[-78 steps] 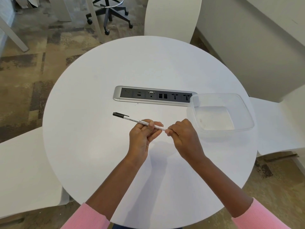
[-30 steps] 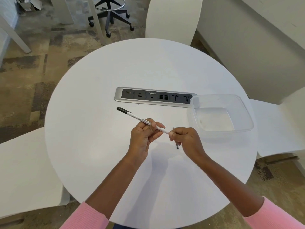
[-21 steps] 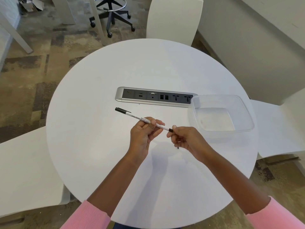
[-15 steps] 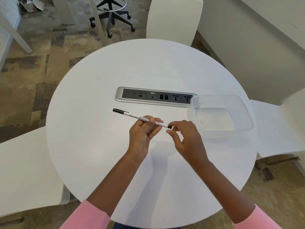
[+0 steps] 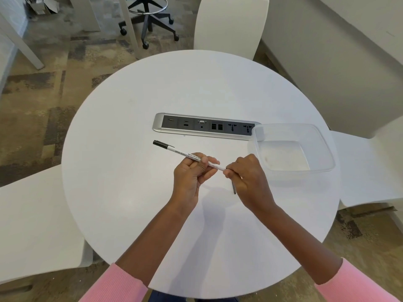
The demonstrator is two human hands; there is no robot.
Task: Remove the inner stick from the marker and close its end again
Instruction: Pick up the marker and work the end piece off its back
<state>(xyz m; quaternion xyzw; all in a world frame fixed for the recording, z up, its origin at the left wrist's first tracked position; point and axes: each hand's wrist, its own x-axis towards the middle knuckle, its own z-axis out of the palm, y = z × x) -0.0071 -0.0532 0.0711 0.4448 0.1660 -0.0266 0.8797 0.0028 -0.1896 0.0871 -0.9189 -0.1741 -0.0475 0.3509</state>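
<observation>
Marker clamped in left hand; right hand fingertips pinch its end, gripping inner stick.

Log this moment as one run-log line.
left hand: holds marker | right hand: at marker end, holds stick | tub: empty

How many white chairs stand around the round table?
3: one chair at the far side, one at the left, one at the right. Others may be hidden.
</observation>
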